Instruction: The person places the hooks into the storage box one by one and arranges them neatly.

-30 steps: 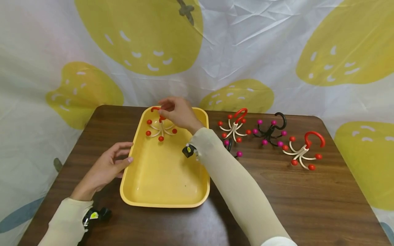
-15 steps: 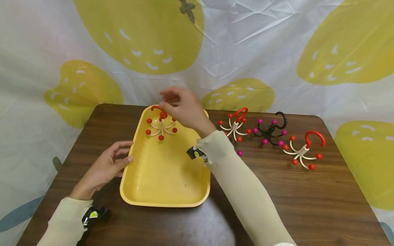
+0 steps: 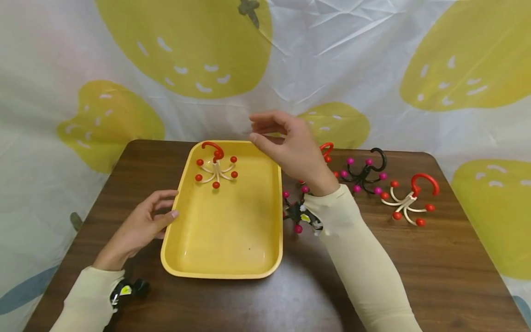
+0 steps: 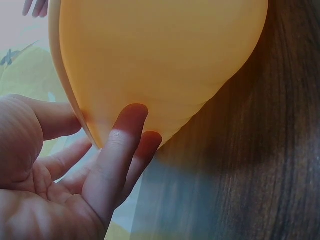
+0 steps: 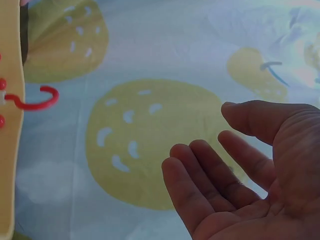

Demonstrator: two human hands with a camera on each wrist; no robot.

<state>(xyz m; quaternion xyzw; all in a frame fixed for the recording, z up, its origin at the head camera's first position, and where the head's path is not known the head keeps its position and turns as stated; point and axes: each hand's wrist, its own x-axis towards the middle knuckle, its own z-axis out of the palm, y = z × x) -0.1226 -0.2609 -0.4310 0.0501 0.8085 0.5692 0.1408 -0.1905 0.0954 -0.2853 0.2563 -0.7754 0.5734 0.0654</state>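
Observation:
My left hand (image 3: 143,223) holds the left rim of a yellow plastic tray (image 3: 221,275); in the left wrist view its thumb is at the rim and its fingertips (image 4: 134,112) lie against the outer wall. A white claw-shaped hanger with a red hook and red ball tips (image 3: 216,169) stands in the tray's far left corner. My right hand (image 3: 292,145), empty and with fingers loosely bent, hovers above the tray's far right corner. In the right wrist view its fingers (image 5: 187,187) touch nothing.
Right of the tray on the brown table (image 3: 352,267) are a black hanger with pink tips (image 3: 365,175), a white-and-red one (image 3: 406,203), another red-hooked one (image 3: 327,148) mostly behind my wrist, and a second black one (image 3: 293,211) partly covered. A lemon-print cloth (image 3: 186,46) hangs behind.
My right hand has let go of the white-and-red hanger in the tray and moved up and right, away from it. The left hand stays on the rim.

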